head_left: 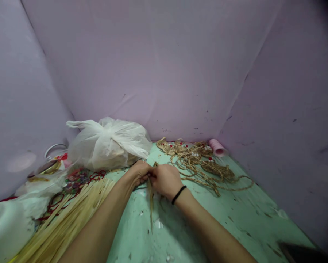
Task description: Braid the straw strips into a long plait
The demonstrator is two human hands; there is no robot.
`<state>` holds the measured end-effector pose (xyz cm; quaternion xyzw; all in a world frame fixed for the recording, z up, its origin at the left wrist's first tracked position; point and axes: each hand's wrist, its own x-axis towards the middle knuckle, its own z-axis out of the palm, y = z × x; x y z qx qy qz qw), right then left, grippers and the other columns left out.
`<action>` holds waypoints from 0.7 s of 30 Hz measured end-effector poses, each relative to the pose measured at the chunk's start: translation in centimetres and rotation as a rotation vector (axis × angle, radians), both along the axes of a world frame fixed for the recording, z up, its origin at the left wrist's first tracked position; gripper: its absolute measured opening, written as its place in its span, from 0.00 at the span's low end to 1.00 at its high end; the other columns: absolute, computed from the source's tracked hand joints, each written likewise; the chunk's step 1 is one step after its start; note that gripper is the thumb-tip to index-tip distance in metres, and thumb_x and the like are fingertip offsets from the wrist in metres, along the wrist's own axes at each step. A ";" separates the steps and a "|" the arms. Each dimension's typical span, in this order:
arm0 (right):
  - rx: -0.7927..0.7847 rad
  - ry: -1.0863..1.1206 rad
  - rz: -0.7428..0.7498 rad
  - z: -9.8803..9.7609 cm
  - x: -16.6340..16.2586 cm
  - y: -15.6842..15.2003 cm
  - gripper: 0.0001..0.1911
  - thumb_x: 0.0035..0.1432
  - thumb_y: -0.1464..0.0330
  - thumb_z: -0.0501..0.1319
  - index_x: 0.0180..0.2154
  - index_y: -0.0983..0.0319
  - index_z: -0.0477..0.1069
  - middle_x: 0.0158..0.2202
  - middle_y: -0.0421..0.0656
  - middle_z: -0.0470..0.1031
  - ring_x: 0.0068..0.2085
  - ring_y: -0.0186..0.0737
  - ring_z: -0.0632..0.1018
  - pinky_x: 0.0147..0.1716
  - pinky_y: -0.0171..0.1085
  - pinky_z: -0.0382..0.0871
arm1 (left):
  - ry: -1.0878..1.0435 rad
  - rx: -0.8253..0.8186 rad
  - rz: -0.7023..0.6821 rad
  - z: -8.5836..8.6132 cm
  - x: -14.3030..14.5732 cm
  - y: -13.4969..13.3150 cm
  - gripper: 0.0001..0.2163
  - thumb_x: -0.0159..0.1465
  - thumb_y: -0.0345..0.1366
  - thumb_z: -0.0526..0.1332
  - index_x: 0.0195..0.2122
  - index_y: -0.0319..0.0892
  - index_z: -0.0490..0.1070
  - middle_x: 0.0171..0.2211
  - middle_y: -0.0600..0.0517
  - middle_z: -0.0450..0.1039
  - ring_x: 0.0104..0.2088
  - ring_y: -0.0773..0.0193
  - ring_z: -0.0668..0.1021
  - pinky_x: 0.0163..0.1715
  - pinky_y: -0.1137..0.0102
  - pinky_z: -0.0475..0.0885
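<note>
My left hand [139, 172] and my right hand [165, 179] meet at the middle of the green table [235, 219], fingers pinched together on a thin bundle of jute strands [151, 204] that hangs down toward me. A black band circles my right wrist. Just beyond my right hand lies a tangled pile of jute cord [199, 162] with small red and white beads in it.
A knotted white plastic bag [109, 142] sits at the back left. Pale straw sticks [70, 215] lie in a bundle at the left, beside red bands [76, 180] and a white jar [5, 230]. A pink spool [217, 147] rests against the lilac wall [164, 73].
</note>
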<state>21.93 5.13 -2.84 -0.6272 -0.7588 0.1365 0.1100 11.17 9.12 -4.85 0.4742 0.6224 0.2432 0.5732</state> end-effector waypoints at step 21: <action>-0.527 0.972 -0.364 -2.5 0.7 2.8 0.07 0.41 0.78 0.54 0.16 0.65 0.62 0.10 0.37 0.62 0.12 0.29 0.65 0.15 0.32 0.69 | 0.017 0.032 -0.181 0.0 -0.6 0.2 0.04 0.41 0.28 0.52 0.13 0.39 0.58 0.07 0.59 0.51 0.08 0.76 0.51 0.10 0.77 0.41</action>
